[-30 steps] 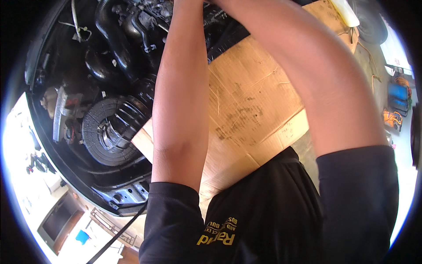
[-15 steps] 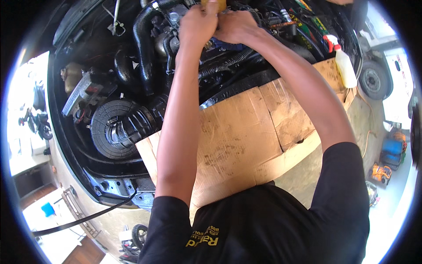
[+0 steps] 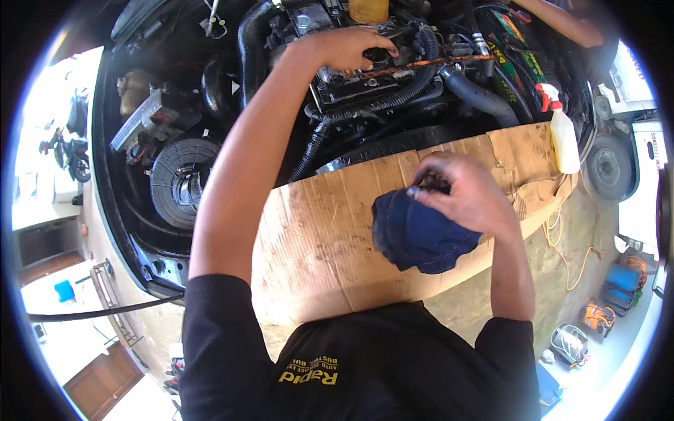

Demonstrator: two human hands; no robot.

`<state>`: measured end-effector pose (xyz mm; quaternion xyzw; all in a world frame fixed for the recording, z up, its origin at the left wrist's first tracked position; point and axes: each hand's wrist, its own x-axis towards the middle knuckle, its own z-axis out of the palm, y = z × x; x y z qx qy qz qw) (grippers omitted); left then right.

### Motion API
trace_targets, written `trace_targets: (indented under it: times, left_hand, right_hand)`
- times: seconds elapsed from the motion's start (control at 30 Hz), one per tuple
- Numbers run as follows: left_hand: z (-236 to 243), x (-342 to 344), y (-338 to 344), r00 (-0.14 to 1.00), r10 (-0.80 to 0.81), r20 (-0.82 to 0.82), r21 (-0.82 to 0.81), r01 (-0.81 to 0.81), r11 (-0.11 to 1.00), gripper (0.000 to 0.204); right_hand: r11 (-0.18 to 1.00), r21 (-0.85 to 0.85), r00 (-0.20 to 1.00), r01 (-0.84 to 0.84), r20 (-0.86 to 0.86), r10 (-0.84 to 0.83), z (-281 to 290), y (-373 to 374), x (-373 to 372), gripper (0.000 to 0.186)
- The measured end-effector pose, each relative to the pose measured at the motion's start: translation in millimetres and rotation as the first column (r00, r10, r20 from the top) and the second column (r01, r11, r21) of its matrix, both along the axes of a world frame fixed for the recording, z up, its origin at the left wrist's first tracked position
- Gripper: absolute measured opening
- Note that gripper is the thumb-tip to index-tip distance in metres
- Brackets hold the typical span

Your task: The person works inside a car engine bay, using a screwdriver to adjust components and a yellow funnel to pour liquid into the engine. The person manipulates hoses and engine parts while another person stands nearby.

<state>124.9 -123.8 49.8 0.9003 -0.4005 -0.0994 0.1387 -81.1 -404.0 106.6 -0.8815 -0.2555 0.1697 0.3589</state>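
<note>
Navy cloth (image 3: 428, 242) is pinched in the right hand (image 3: 467, 189), spreading toward the near edge of the cardboard sheet (image 3: 316, 231). Beyond its far edge, the left hand (image 3: 349, 49), thumb and fingers parted, is at the engine (image 3: 354, 89), well apart from the cloth.

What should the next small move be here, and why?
Probably lift the blue cloth toward the engine: the right hand has it over the cardboard, while the left hand is at the engine without a cloth.
</note>
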Motion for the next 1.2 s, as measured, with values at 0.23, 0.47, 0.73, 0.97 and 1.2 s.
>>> trace_targets:
  times: [0.23,0.47,0.73,0.97,1.2]
  left_hand:
    - [26.3,-12.5,-34.1,0.929,0.336,0.158,0.338,-0.370,0.865,0.065]
    - [-8.9,10.1,-3.6,0.961,0.007,0.277,-0.180,0.045,0.983,0.044]
    - [-2.6,20.8,-10.2,0.922,0.201,0.332,0.009,-0.216,0.976,0.050]
    - [21.4,5.8,-7.2,0.997,0.045,0.064,0.139,-0.054,0.989,0.057]
    - [15.5,24.0,-25.0,0.956,0.271,0.114,0.178,-0.288,0.941,0.062]
  right_hand:
    - [0.992,-0.026,0.917,0.122,0.386,-0.103,-11.8,-13.6,81.3,0.019]
    - [0.964,-0.261,0.807,0.053,0.579,0.113,-73.0,-0.1,199.9,0.024]
    - [0.997,-0.003,0.850,-0.082,0.521,0.071,-77.7,-19.8,213.0,0.020]
    - [0.987,0.060,0.494,0.150,0.860,-0.127,-89.8,-34.3,235.0,0.029]
    - [0.924,0.033,-0.171,0.381,0.985,0.036,-123.3,-47.9,250.5,0.042]
